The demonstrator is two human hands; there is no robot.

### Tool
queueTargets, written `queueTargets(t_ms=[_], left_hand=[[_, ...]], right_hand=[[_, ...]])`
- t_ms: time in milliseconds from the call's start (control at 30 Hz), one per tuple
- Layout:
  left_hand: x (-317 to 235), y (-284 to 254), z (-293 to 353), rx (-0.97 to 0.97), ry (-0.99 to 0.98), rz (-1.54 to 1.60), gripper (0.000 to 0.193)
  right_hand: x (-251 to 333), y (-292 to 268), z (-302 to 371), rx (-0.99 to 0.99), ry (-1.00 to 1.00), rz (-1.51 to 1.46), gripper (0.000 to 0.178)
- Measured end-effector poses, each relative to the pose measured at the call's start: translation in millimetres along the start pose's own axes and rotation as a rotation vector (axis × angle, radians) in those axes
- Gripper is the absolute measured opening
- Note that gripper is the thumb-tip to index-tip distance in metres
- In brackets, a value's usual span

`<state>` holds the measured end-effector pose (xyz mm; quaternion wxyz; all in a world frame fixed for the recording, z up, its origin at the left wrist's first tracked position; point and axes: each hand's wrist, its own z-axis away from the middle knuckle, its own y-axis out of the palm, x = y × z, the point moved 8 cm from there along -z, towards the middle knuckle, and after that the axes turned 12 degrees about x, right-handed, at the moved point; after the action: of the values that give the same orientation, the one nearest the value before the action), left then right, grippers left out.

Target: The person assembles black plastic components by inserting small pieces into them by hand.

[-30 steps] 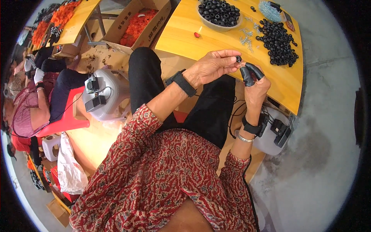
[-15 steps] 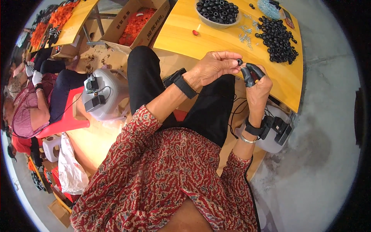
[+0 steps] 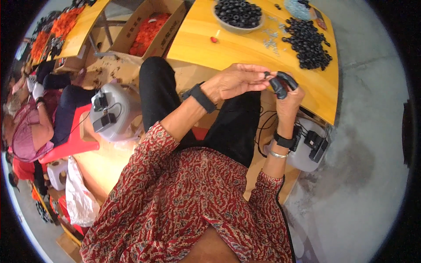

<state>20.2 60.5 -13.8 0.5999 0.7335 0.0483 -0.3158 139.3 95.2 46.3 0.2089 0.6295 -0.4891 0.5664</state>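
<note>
My left hand (image 3: 240,81) pinches a small black ring-shaped part (image 3: 266,74) between thumb and fingertips, in front of the yellow table's near edge. Close against it are the fingers of my right hand (image 3: 289,98), whose thumb and forefinger wear black coverings (image 3: 287,80). Those two fingers are bent together at the part; whatever they grip is too small to make out. Beyond my hands, a heap of similar black rings (image 3: 307,46) lies on the table, beside scattered small clear pieces (image 3: 272,44). A bowl (image 3: 241,30) full of black rings stands left of them.
On the yellow table (image 3: 197,52) lie a small red piece (image 3: 214,39) and a pale blue clump (image 3: 298,9). A cardboard box (image 3: 169,37) with orange material stands at the far left. A plastic container (image 3: 115,115) and another person (image 3: 35,118) are to my left.
My right fingertips have come in closer to the black ring in my left hand, which is now more covered. The whole scene has shifted slightly left.
</note>
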Motion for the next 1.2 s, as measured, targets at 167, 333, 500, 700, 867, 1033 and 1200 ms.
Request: queueTargets(t_ms=[167,333,500,700,867,1033,1200], left_hand=[[2.9,-3.1,-2.2,-0.067,-0.092,-0.017,0.029],[13.7,-3.4,-20.8,-0.069,-0.105,0.094,0.024],[9.7,-11.3,-26.1,-0.096,-0.089,0.21,0.023],[-7.2,-15.6,-28.6,-0.086,-0.002,0.299,0.022],[-11.0,-19.5,-26.5,-0.105,0.015,0.267,0.025],[-10.8,-19.5,-27.1,-0.081,0.005,0.213,0.027],[-12.0,-15.7,-27.9,-0.075,0.012,0.16,0.027]], right_hand=[[-14.8,-3.2,3.5,-0.019,-0.02,-0.094,0.017],[-8.0,-16.7,3.2,-0.028,-0.056,-0.055,0.015],[-20.9,-67.1,3.2,-0.229,0.093,0.063,0.013],[-95.1,-187.7,-6.6,-0.578,0.202,0.409,0.02],[-107.5,-212.4,-30.0,-0.552,0.232,0.527,0.023],[-99.2,-210.3,-46.7,-0.479,0.232,0.724,0.022],[-108.4,-216.8,-57.3,-0.441,0.381,0.887,0.028]])
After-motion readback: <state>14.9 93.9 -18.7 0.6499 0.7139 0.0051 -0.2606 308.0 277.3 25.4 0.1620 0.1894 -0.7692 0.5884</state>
